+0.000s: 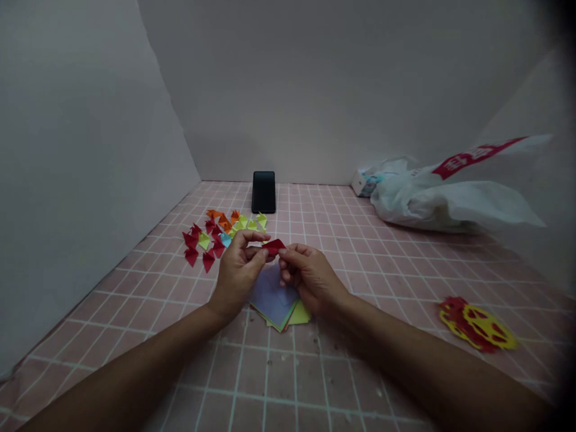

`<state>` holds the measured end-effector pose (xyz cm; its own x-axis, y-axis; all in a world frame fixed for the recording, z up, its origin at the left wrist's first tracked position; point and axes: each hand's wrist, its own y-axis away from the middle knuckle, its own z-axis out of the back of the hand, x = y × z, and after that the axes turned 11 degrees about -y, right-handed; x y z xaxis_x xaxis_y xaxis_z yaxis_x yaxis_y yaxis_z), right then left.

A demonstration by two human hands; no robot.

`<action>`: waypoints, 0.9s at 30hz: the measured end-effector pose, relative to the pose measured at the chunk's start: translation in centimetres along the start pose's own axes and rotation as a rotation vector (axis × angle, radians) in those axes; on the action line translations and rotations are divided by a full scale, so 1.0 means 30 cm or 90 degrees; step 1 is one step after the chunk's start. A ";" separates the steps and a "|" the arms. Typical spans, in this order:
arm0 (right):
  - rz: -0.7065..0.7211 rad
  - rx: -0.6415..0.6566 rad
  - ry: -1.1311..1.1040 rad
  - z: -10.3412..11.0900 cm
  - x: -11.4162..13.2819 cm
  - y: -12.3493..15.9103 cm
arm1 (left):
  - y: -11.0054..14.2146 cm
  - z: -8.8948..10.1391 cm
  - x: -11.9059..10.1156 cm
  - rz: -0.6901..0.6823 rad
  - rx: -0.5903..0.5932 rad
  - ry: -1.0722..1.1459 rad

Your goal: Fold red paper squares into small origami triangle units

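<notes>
A small piece of folded red paper [274,246] is held up between my two hands, its top coming to a point. My left hand [240,270] pinches its left side between thumb and fingers. On the other side, my right hand [310,273] grips the right end with thumb and forefinger, the other fingers curled in. Below both hands lies a stack of square coloured paper [272,297], a bluish-purple sheet on top and yellow and green edges showing beneath. Several small folded paper figures [208,260] in red, orange, yellow and blue sit to the left, partly hidden by my left hand.
A black phone [263,192] leans upright near the back wall. At the back right, a white plastic bag [432,201] with red print rests beside a small box [361,183]. Red and yellow paper cutouts [477,324] lie at the right on the pink tiled surface [279,372].
</notes>
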<state>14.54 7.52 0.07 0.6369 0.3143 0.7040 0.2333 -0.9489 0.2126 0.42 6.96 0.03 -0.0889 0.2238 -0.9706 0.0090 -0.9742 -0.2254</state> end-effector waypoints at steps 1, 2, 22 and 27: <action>0.002 0.001 0.003 0.002 0.000 -0.002 | 0.000 0.001 0.000 0.002 0.000 0.001; 0.005 0.003 0.005 0.004 0.001 -0.003 | 0.000 0.001 0.001 0.004 0.001 0.002; 0.008 0.047 -0.003 0.005 0.001 -0.004 | -0.002 -0.008 -0.014 0.057 -0.003 0.009; 0.010 0.053 -0.007 0.004 -0.001 -0.003 | -0.003 -0.005 -0.017 0.027 -0.014 -0.004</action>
<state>14.59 7.61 -0.06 0.6492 0.3005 0.6988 0.2831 -0.9481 0.1447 0.61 6.93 0.52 -0.0940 0.1814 -0.9789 0.0349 -0.9821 -0.1854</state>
